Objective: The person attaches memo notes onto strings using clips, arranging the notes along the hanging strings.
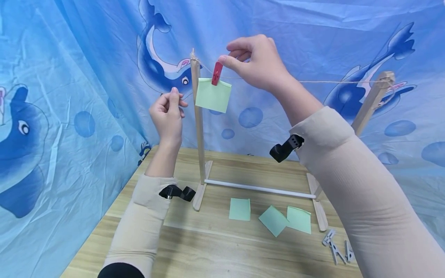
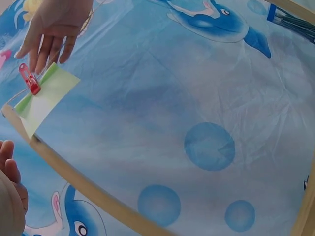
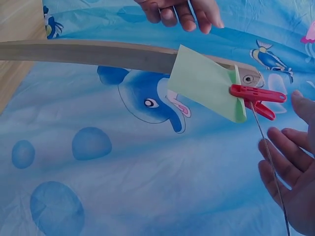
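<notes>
A red clothespin clamps a pale green paper note onto a thin string near the left wooden post. Just beside the clothespin is my right hand; in the right wrist view its fingers are spread and apart from the red clothespin. To the left of the note, my left hand is raised with loosely bent fingers and nothing held. The left wrist view has the note hanging between both hands.
Three more green notes lie on the wooden table, two of them touching or overlapping. Several grey clothespins lie at the right, partly behind my right sleeve. A white rod joins the feet of the stand. Behind hangs a blue dolphin-print cloth.
</notes>
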The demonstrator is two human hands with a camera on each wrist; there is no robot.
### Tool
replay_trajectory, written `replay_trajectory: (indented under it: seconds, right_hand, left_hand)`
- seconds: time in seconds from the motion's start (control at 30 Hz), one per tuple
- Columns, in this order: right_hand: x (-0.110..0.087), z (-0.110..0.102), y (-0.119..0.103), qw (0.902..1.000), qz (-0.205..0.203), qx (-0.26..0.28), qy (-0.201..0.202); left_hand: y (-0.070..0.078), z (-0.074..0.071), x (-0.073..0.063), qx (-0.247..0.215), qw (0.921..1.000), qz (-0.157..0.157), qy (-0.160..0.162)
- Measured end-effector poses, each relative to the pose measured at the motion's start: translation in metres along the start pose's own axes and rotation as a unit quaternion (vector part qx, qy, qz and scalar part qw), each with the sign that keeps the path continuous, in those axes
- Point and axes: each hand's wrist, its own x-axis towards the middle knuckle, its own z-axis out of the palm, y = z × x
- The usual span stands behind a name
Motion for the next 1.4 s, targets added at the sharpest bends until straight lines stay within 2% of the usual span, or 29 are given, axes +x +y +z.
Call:
replay_trajectory:
  seconds: [0.1,0.17,0.23,0.3,0.33,0.37,0.4,0.47,0.57,0.67,0.73,0.83,0.97,1.13,1.4]
  right_hand:
    - [-0.009,-0.004,0.003,0.998,-0.023,0.011,0.057]
    - [-0.016,-0.005,0.008,0.9894,-0.071,0.036,0.121]
    - [-0.025,-0.006,0.014,0.9721,-0.132,0.07,0.181]
    - [-0.036,-0.005,0.021,0.9503,-0.189,0.108,0.222]
    - [-0.043,-0.003,0.024,0.9393,-0.218,0.126,0.233]
    - [-0.051,-0.001,0.027,0.9327,-0.235,0.139,0.236]
    - [-0.06,0.001,0.03,0.9283,-0.249,0.149,0.232]
    - [-0.08,0.009,0.035,0.9256,-0.262,0.16,0.222]
    - [-0.112,0.026,0.05,0.9324,-0.263,0.15,0.198]
    - [-0.146,0.044,0.071,0.9443,-0.247,0.139,0.167]
    - [-0.168,0.055,0.088,0.9554,-0.223,0.127,0.146]
    - [-0.202,0.069,0.112,0.9727,-0.178,0.096,0.114]
    - [-0.248,0.083,0.136,0.9886,-0.114,0.047,0.086]
    - [-0.296,0.092,0.156,0.9937,-0.069,0.028,0.084]
    - [-0.356,0.086,0.188,0.9954,-0.003,-0.006,0.096]
  left_hand:
    - [-0.001,-0.003,-0.005,0.007,1.0,0.004,0.003]
    - [-0.002,-0.006,-0.01,0.015,0.9998,0.017,0.003]
    - [-0.004,-0.01,-0.018,0.03,0.9986,0.043,-0.005]
    - [-0.006,-0.014,-0.026,0.039,0.9961,0.077,-0.02]
    - [-0.008,-0.016,-0.031,0.044,0.9942,0.094,-0.029]
    - [-0.01,-0.018,-0.036,0.052,0.992,0.107,-0.043]
    - [-0.012,-0.02,-0.041,0.058,0.9894,0.12,-0.058]
    - [-0.016,-0.025,-0.052,0.068,0.9832,0.14,-0.095]
    - [-0.024,-0.033,-0.068,0.093,0.9678,0.168,-0.163]
    - [-0.033,-0.04,-0.083,0.121,0.9453,0.198,-0.229]
    - [-0.037,-0.043,-0.092,0.141,0.9314,0.206,-0.265]
    - [-0.045,-0.047,-0.106,0.169,0.9151,0.196,-0.309]
    - [-0.057,-0.052,-0.128,0.205,0.9002,0.156,-0.351]
    - [-0.075,-0.058,-0.152,0.25,0.8783,0.125,-0.388]
    - [-0.095,-0.061,-0.174,0.286,0.8411,0.129,-0.441]
